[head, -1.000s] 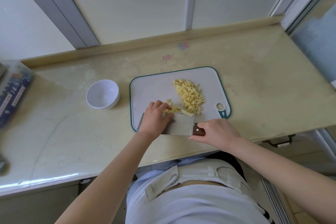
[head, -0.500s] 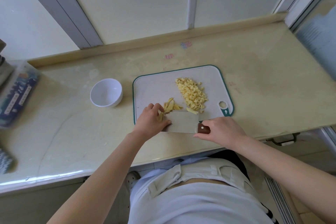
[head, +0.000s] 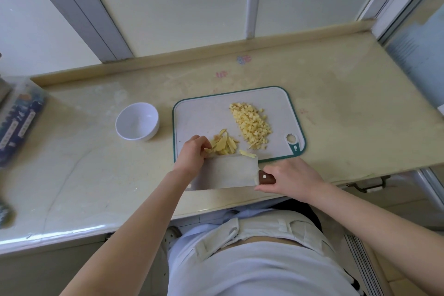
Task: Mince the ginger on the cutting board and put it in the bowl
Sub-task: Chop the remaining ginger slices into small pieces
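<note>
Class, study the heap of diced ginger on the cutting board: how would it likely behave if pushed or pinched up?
The diced ginger is a loose heap of small cubes, so a push would probably scatter it rather than slide it whole. Pinched up, bits would likely drop; the broad cleaver looks better for lifting. Each piece is tiny, so probably light.

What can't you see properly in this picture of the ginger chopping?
Head view:
- White green-rimmed plastic cutting board: near edge hidden by the steel cleaver and left hand.
- Left fingertips on the yellow ginger strips: hidden by the hand's back; grip unclear.
- Cleaver's brown handle: mostly covered by right hand.
- Blue printed box: blurred, cut off at left edge.
</note>
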The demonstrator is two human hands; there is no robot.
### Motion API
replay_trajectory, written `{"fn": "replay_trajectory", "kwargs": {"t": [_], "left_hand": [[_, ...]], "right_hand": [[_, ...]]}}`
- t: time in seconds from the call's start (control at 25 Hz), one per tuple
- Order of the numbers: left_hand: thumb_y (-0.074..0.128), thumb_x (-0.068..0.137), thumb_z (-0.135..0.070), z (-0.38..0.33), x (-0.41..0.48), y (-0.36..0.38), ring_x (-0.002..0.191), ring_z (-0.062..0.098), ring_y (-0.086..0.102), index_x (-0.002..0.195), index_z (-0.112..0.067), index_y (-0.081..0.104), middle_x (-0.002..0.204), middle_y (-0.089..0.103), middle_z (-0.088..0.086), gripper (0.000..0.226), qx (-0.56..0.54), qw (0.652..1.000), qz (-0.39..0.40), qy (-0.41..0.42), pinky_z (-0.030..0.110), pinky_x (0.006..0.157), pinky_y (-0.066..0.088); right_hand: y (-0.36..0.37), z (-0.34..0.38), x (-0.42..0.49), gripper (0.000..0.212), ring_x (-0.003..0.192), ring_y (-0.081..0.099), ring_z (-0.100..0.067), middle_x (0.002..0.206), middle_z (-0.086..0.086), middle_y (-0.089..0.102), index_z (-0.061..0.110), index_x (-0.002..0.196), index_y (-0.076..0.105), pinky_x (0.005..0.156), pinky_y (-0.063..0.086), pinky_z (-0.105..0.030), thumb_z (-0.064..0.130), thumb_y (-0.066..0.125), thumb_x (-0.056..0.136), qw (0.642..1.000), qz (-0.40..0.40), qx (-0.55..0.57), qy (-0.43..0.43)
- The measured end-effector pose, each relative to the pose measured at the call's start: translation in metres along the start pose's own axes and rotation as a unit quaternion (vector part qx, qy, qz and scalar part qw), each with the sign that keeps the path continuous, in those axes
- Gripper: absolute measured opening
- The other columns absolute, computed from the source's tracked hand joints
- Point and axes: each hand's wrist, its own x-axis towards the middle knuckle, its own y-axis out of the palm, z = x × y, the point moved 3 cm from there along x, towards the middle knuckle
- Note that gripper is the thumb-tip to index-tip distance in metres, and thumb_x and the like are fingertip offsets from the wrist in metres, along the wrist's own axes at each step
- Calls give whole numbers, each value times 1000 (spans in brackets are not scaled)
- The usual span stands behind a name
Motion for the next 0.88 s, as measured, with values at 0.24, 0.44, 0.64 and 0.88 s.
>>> {"fn": "replay_trajectory", "kwargs": {"t": [0.24, 0.44, 0.64, 0.88], "left_hand": [[60, 89, -22, -49, 0, 12, 112, 18, 42, 121, -23, 59, 118, 60, -2, 32, 24, 986, 63, 151, 28, 95, 30], [61, 89, -21, -58, 7, 17, 110, 19, 46, 112, -18, 65, 109, 66, 1, 24, 46, 986, 100, 126, 30, 96, 35], [61, 87, -12, -43, 17, -5, 95, 23, 57, 96, -11, 68, 96, 67, 4, 11, -5, 996, 1, 87, 34, 85, 44], [55, 90, -4, -33, 8, -56, 83, 20, 48, 90, -7, 59, 87, 55, -3, 5, -94, 954, -275, 69, 32, 77, 40]], "right_hand": [[-1, 4, 5, 49, 52, 54, -19, 61, 0, 62, 19, 68, 50, 49, 27, -28, 65, 61, 82, 998, -34, -28, -42], [-6, 6, 8, 51, 38, 51, -15, 45, 5, 54, 18, 58, 57, 43, 22, -22, 64, 74, 70, 994, -77, -49, -58], [-11, 5, 6, 52, 54, 61, -19, 61, 1, 63, 13, 76, 64, 50, 29, -27, 64, 61, 83, 996, -59, -36, -54], [-13, 4, 7, 48, 86, 65, -21, 87, 0, 68, 23, 83, 49, 64, 38, -30, 70, 42, 89, 995, 2, 32, 90]]}}
